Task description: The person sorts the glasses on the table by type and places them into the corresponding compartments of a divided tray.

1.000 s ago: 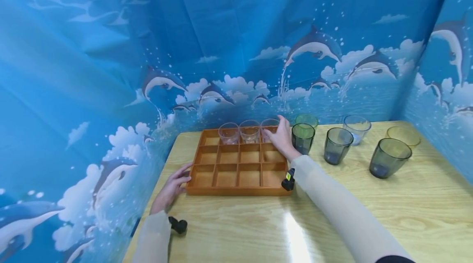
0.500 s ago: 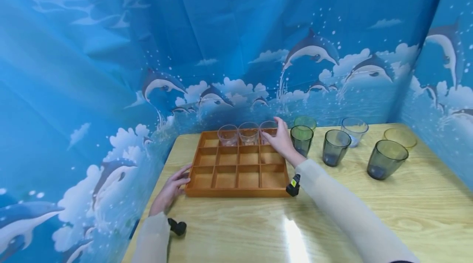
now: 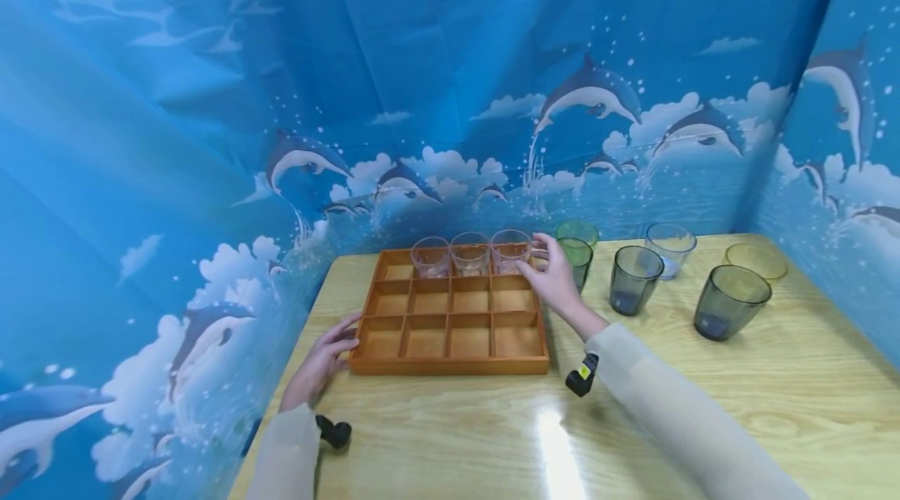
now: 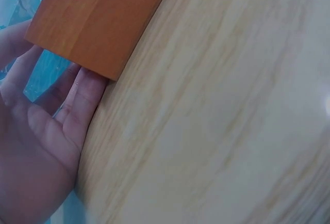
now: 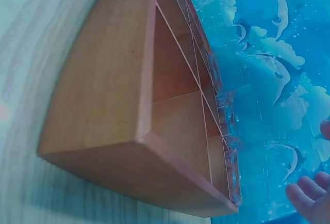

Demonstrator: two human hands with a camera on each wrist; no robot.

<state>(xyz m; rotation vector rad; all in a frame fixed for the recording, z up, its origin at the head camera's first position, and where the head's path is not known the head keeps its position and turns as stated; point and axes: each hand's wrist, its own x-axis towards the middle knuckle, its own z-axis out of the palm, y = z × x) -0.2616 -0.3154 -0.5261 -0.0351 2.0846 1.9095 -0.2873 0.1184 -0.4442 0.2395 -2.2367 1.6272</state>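
A wooden divided tray (image 3: 448,366) lies on the table with compartments in three rows. Three clear, faintly pink glasses stand in its back row: a left one (image 3: 431,259), a middle one (image 3: 470,256) and a right one (image 3: 511,253). My right hand (image 3: 555,277) is just right of the right glass, thumb and fingers spread with nothing between them; in the right wrist view its fingertips (image 5: 296,192) show apart from the glasses. My left hand (image 3: 319,363) rests against the tray's left side, fingers extended along the end wall (image 4: 98,22) in the left wrist view.
To the right of the tray stand a green glass (image 3: 577,231), several grey glasses including a middle one (image 3: 634,281) and a tilted-looking one (image 3: 731,303), a clear bluish glass (image 3: 671,248) and a yellow glass (image 3: 758,258). A dolphin-printed curtain (image 3: 450,94) hangs behind the table.
My right hand has let go of the right pink glass and drawn back to the right, fingers spread. The glass stays in the back row; my left hand keeps its place at the tray.
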